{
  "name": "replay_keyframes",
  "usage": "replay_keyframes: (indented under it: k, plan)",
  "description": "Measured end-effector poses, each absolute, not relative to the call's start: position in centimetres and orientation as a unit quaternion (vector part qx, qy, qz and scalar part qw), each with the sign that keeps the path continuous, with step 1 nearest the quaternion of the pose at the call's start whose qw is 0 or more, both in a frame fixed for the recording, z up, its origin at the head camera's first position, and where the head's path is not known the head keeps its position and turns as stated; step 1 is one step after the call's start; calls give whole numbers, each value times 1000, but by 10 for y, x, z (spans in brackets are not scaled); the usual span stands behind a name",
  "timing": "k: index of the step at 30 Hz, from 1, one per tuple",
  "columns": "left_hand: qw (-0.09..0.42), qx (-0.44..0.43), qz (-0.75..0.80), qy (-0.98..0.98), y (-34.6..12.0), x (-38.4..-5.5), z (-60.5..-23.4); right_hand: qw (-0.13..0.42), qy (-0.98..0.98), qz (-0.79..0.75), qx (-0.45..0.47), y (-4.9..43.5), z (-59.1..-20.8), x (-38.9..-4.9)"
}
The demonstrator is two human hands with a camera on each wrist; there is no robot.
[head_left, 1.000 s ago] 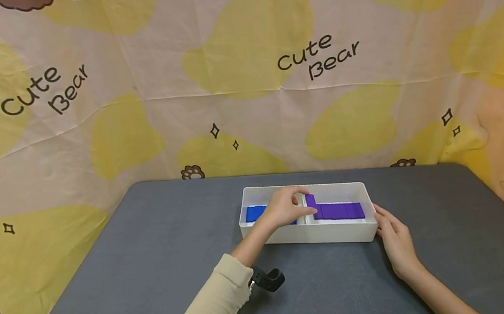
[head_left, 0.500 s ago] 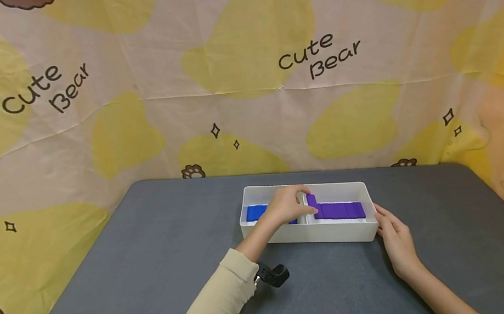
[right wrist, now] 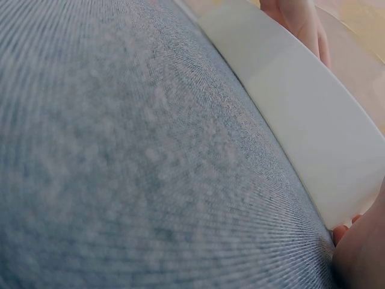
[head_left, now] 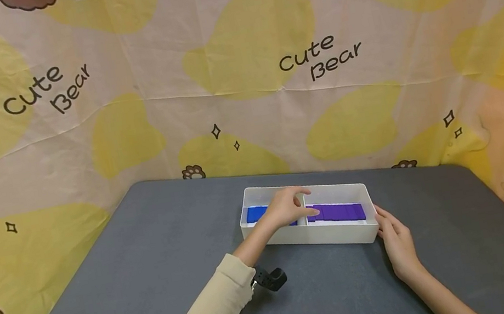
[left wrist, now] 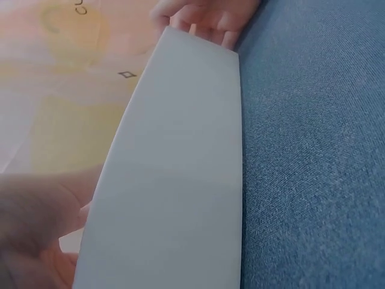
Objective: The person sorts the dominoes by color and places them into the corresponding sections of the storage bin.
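A long white box (head_left: 325, 235) rests on the table, split by a divider into two compartments. Purple flat pieces (head_left: 341, 211) lie in a row in its right compartment, and blue flat pieces (head_left: 256, 213) lie in the left one. My left hand (head_left: 285, 208) is over the divider, thumb and index finger spread apart with nothing seen between them. It partly covers the blue pieces and the purple row's left end. Against the box's right end, the fingers of my right hand (head_left: 398, 246) touch the wall. Both wrist views show the box's plain front wall (left wrist: 174, 162).
The grey table (head_left: 143, 286) reaches out around the box on all sides. Behind it hangs a cloth backdrop (head_left: 237, 70) with yellow patches and printed words. A black strap (head_left: 270, 278) sits at the left wrist, below a beige sleeve (head_left: 213, 313).
The purple piece that stood raised at the left end of its row has gone down to lie flat, released by my left hand. My right hand stays at the box's end.
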State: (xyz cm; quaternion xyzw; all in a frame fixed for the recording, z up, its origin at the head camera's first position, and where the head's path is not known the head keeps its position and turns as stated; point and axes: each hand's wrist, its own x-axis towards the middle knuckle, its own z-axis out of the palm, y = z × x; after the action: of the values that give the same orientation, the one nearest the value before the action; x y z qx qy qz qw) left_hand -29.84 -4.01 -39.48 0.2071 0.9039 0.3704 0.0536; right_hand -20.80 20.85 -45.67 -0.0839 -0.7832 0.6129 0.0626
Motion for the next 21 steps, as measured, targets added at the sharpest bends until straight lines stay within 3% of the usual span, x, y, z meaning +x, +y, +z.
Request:
replay_keyframes:
  k: [21]
  plan:
    - [40,274,416,866,-63,-284,-392,51,-768,631,-99,209,-455,-208]
